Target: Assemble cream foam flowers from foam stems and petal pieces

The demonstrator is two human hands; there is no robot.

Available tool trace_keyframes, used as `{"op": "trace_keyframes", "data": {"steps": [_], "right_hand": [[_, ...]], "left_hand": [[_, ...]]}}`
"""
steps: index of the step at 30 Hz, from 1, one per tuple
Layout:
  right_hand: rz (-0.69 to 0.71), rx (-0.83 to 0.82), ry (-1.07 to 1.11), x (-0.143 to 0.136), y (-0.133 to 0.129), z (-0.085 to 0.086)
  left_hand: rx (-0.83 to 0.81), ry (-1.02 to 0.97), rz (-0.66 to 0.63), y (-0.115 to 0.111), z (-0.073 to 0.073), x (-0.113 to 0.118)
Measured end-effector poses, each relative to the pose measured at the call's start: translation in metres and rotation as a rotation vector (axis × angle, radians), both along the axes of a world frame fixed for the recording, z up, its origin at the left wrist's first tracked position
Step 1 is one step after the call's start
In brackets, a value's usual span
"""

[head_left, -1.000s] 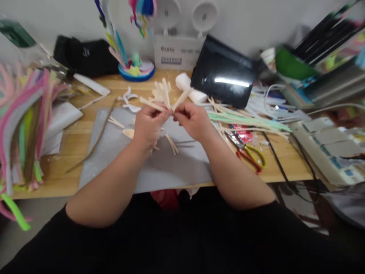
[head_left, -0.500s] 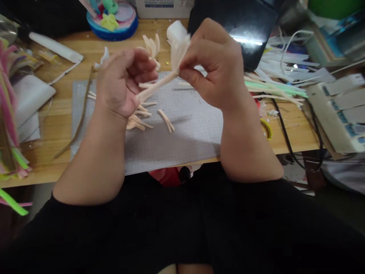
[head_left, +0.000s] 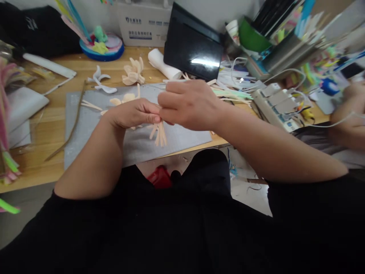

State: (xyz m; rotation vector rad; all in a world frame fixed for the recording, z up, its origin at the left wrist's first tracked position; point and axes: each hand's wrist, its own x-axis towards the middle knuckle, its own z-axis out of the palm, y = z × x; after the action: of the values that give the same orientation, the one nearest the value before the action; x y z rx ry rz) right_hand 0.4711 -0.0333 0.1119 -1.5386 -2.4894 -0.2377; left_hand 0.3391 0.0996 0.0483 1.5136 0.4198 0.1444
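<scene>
My left hand and my right hand meet above the grey cutting mat, fingers closed together. Between their fingertips is a bundle of cream pipe cleaners; its thin ends fan out downward, while its upper part is hidden by my hands. Loose cream petal-shaped pieces lie on the mat behind my left hand. Farther back stands a cream flower, and left of it lies a white petal-shaped piece.
A brown stick crosses the mat's left side. At the back are a white roll, a black tablet-like panel and a blue-rimmed dish. A power strip with plugs lies right, near another person's arm.
My hands, apart before with a cream fluffy-ended strip stretched between them, have come together lower down. The bundle's ends now point downward. The view has swung to the right.
</scene>
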Motion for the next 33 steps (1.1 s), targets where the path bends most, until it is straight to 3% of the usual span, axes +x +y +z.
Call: {"op": "trace_keyframes", "data": {"steps": [3,5,9,12,14,16,19,23,25,27,30,32,33], "right_hand": [[0.074,-0.018,-0.102,-0.012,-0.019,0.010],[0.075,-0.013,-0.142,-0.019,-0.032,0.015],[0.084,0.058,-0.170,-0.032,-0.056,0.026],[0.156,0.128,-0.251,-0.041,-0.070,0.034],[0.189,0.135,-0.283,-0.047,-0.079,0.039],[0.205,0.108,-0.265,-0.051,-0.088,0.042],[0.227,0.059,-0.175,-0.055,-0.100,0.043],[0.193,-0.038,0.065,-0.060,-0.111,0.036],[0.118,-0.106,0.207,-0.065,-0.112,0.025],[-0.043,-0.187,0.365,-0.072,-0.109,0.008],[-0.384,-0.383,0.619,-0.082,-0.101,-0.017],[-0.410,-0.427,0.651,-0.085,-0.098,-0.026],[-0.381,-0.360,0.611,-0.086,-0.099,-0.027]], "left_hand": [[-0.041,-0.006,0.213,-0.013,0.015,-0.008],[-0.008,-0.024,0.274,-0.031,0.025,-0.016],[0.054,-0.108,0.205,-0.079,0.030,-0.033],[-0.099,-0.247,0.186,-0.113,0.023,-0.047],[-0.162,-0.202,0.188,-0.130,0.021,-0.058],[-0.123,-0.149,0.179,-0.142,0.025,-0.069],[0.144,-0.121,0.133,-0.152,0.039,-0.085],[0.867,-0.143,0.134,-0.162,0.056,-0.100],[1.212,-0.148,0.152,-0.166,0.058,-0.103],[1.466,-0.135,0.157,-0.170,0.054,-0.105],[1.645,-0.101,0.139,-0.168,0.044,-0.106],[1.605,-0.056,0.147,-0.163,0.037,-0.109],[1.536,-0.030,0.175,-0.161,0.034,-0.110]]}}
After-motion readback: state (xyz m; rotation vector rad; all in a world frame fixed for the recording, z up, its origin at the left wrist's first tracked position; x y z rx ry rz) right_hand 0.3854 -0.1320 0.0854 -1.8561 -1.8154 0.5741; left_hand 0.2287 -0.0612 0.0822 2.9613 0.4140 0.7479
